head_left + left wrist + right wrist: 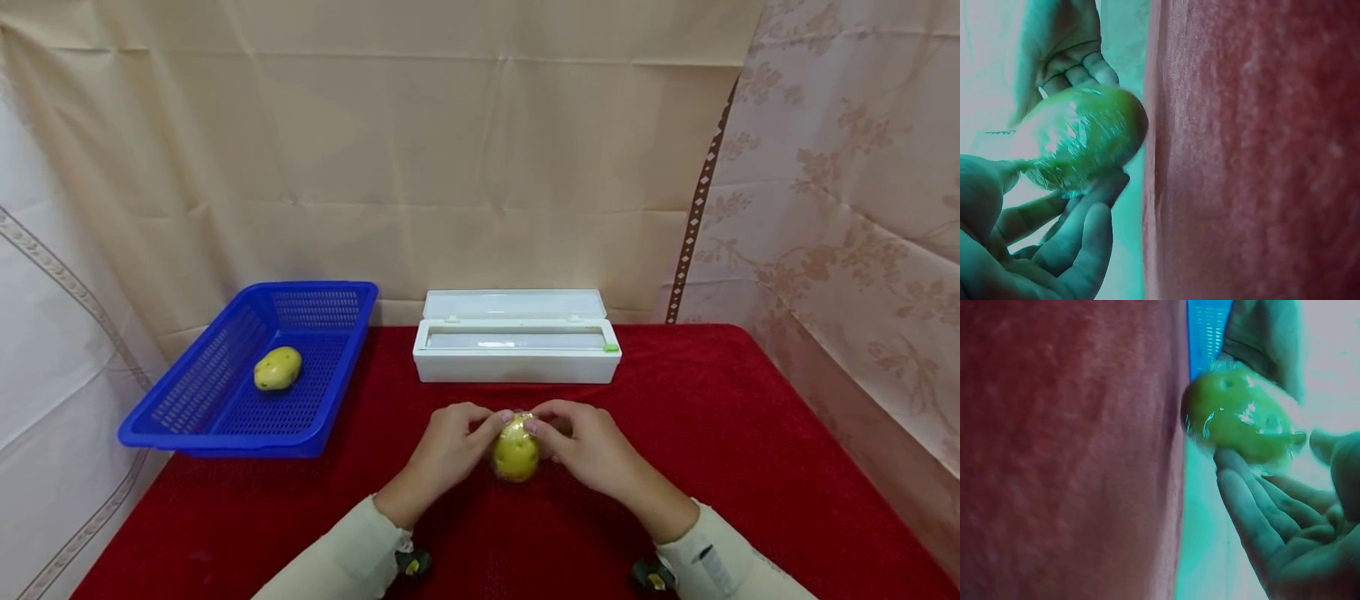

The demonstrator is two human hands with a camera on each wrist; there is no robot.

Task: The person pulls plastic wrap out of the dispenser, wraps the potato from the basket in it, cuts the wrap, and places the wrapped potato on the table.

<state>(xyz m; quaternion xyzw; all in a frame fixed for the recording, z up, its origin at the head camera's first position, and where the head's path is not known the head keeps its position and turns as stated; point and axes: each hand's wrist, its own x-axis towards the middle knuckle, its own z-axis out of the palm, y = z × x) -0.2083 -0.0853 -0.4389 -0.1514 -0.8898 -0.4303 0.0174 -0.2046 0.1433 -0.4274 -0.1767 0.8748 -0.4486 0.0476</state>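
Note:
A yellow potato [516,454] in clear, shiny cling film is held between both hands, just above the red cloth. My left hand [452,443] grips it from the left, thumb on its upper end and fingers against its side. From the right, my right hand [592,446] holds it, the thumb near the top and the fingers beneath. In the left wrist view the wrinkled film glints on the potato [1085,140]. The right wrist view shows the film-covered potato [1238,415] resting against the right fingertips [1227,459].
A blue plastic basket [330,417] stands at the left with one bare potato [277,368] inside. Behind the hands is a white cling film dispenser [517,368], its lid [514,303] raised and a green slider [611,348] at its right end. Red cloth [712,417] covers the table; curtains hang behind.

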